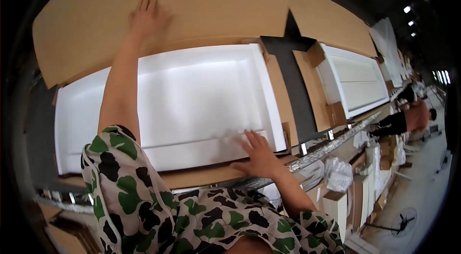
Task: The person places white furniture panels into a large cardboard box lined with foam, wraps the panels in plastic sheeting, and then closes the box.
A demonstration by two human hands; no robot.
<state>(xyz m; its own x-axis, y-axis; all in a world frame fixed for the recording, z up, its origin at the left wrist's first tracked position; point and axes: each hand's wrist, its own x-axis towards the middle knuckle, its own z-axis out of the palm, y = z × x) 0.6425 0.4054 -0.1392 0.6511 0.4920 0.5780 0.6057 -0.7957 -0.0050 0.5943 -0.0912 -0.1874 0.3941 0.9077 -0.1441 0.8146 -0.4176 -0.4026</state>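
- Left hand (146,16): reaching far forward, palm flat, fingers spread apart, pressed on the cardboard flap (192,4); it grips nothing.
- Right hand (259,153): palm down, fingers splayed apart, resting on the near rim of the white foam tray (192,95); it clamps nothing.
- Cardboard flap: large, tan, lying at the far side of the tray, just beyond its upper edge.
- White foam tray: wide and shallow with raised rims, set in an open cardboard box (281,100) directly in front of the person, between the two hands.
- Camouflage shirt (192,220): green, black and white, filling the lower edge of the view.
- Second box (355,81): to the right, open, holding a white panel, apart from the first across a dark gap.
- Roller conveyor (331,141): metal, running along the near edge under the boxes.
- Plastic bags (338,172): white, below the conveyor beside stacked cartons.
- Another person (408,117): at far right by the line, bent over.
- Floor fan (403,220): lower right, on the concrete floor.
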